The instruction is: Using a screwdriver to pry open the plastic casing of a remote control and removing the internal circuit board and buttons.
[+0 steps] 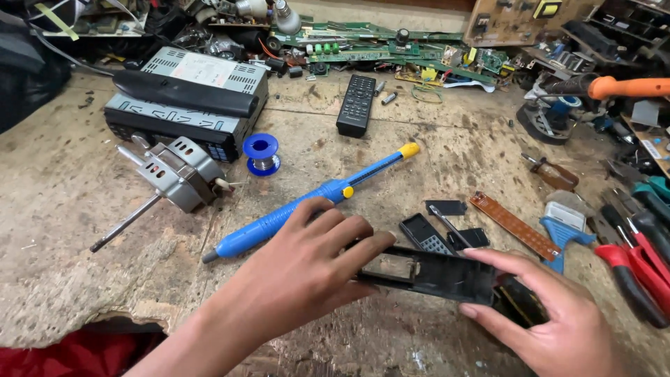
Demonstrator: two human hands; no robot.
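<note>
Both my hands hold a long black plastic casing [433,272] just above the worn workbench [77,209]. My left hand [307,265] grips its left end, fingers curled over the top. My right hand [551,314] pinches its right end between thumb and fingers. The casing lies open side up, with a rectangular cut-out showing. A blue desoldering pump [307,202] with a yellow tip lies diagonally just beyond my left hand. Small black parts [427,234] and a brown strip board [513,225] lie just past the casing.
A car stereo unit [188,105], a small grey motor with a shaft [171,178] and a blue solder spool [262,153] sit at the left. A black remote [356,105] lies behind. Circuit boards [391,49] line the back. Red-handled pliers [638,272] and screwdrivers lie at the right.
</note>
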